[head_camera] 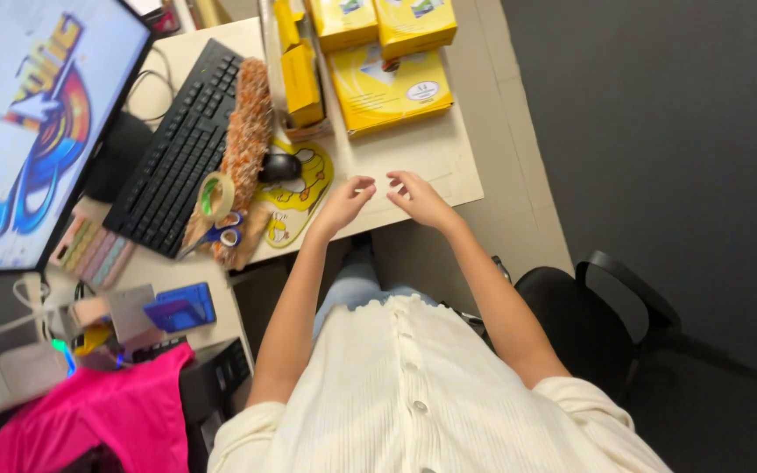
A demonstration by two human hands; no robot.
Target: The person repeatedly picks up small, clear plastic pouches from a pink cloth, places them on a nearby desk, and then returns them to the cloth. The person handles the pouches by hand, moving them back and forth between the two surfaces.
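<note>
Head view: desk seen from above, person seated, both forearms reaching forward.
Monitor: large flat screen with a colourful graphic, far left, edge of desk.
Keyboard: black plastic keyboard lying diagonally beside the screen.
Tape and scissors: pale roll of adhesive tape and blue-handled scissors rest on an orange fuzzy wrist pad; risk: a sweep of the forearm may knock them off the desk edge.
Mouse: black computer mouse on a yellow cartoon mouse mat, just beside the left hand.
Left hand: left hand empty, fingers loosely curled, over bare beige desk top.
Right hand: right hand empty, fingers partly spread, near the left, not touching.
Boxes: yellow cardboard boxes stacked beyond the hands; risk: reaching forward may shove them.
</note>
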